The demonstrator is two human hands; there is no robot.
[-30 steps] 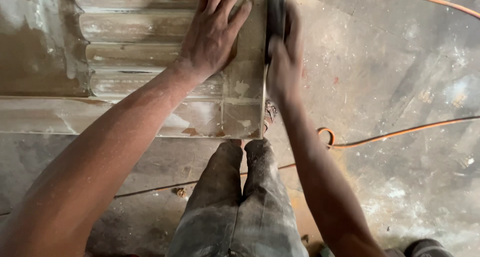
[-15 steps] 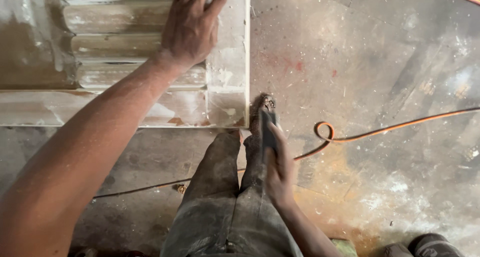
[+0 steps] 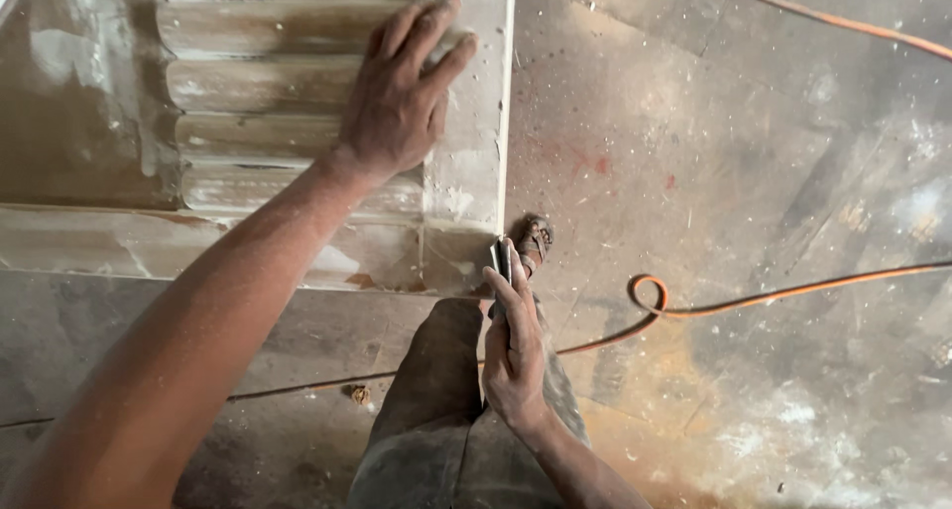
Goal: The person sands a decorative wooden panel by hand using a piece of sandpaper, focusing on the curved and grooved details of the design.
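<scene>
Left hand: the left hand [image 3: 402, 98] lies flat, fingers spread, on the moulded panel [image 3: 297, 122], near the panel's right edge; it grasps nothing, it only presses down.
Right hand: the right hand [image 3: 514, 355] is wrapped around a small flat tool [image 3: 499, 261], index finger laid along it; the tool's tip sits at the panel's lower right corner, close to the foot [image 3: 534, 239].
Panel: a pale, ribbed slab, dusty and patchy, lying on the floor [image 3: 714, 152]; its straight right edge runs up from that corner toward the top of the view.
Tool: mostly hidden by the fingers, so I cannot tell what kind of blade or scraper it is.
Doing it well: I judge that the flat palm should keep its weight on the panel so the slab does not slide while the corner is worked; the tool wants to stay low and in line with the edge, with short strokes, since the corner looks thin and could chip.
Watch out: the orange cable [image 3: 793, 291] loops on the floor just right of the knee [image 3: 436, 390], and the foot is very near the tool's tip.
</scene>
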